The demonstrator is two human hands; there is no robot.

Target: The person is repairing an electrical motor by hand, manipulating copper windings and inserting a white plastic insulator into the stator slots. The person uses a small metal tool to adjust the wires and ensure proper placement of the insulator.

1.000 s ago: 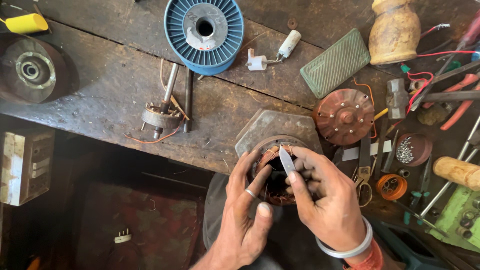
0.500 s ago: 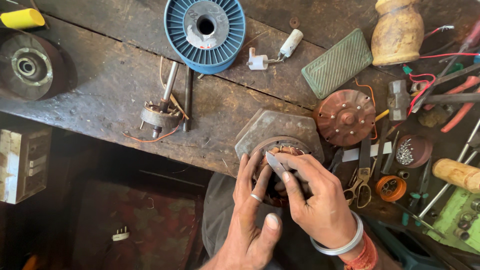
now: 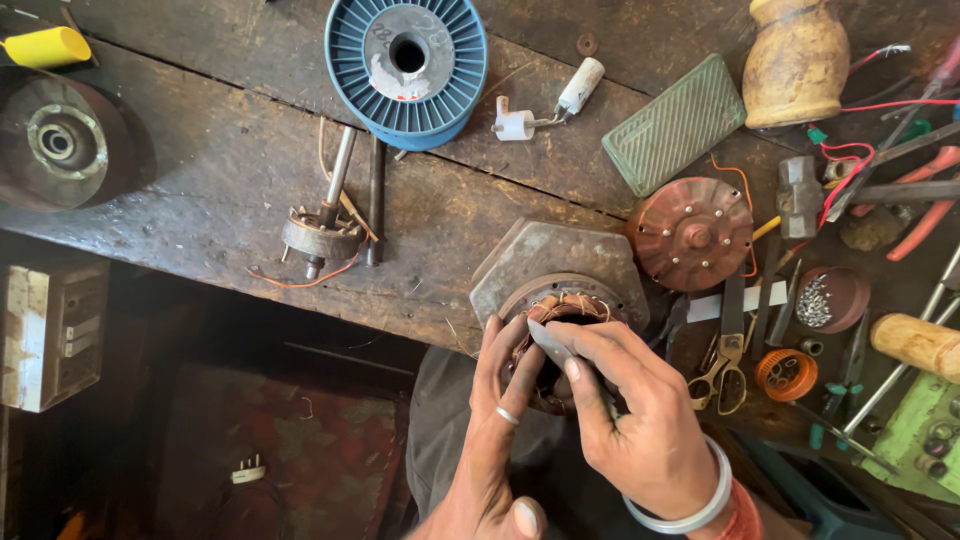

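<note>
Motor stator, grey housing with copper windings: I am seeing it sitting at the near edge of the wooden workbench, directly under both hands and partly hidden by them.

Left hand: it is curling narrowly around the stator's near-left rim, ringed finger lying against the windings, thumb pointing back toward the body.

Right hand: it is closing in a pinch on a thin grey strip, thumb and forefinger gripping it while its tip is resting inside the stator's bore. A silver bangle is circling this wrist.

Items lying beyond the hands:
- Blue wire spool, well beyond the left hand.
- Small rotor on a shaft, beyond and to the left of the left hand.
- Reddish round end cover, just beyond the right hand.
- Green ribbed pad, farther beyond that cover.
- Wooden mallet head, far beyond the right hand.

Items lying to the right of the right hand:
- Scissors, just beside it.
- Orange ring, next to the scissors.
- Small dish of screws, a little farther out.
</note>
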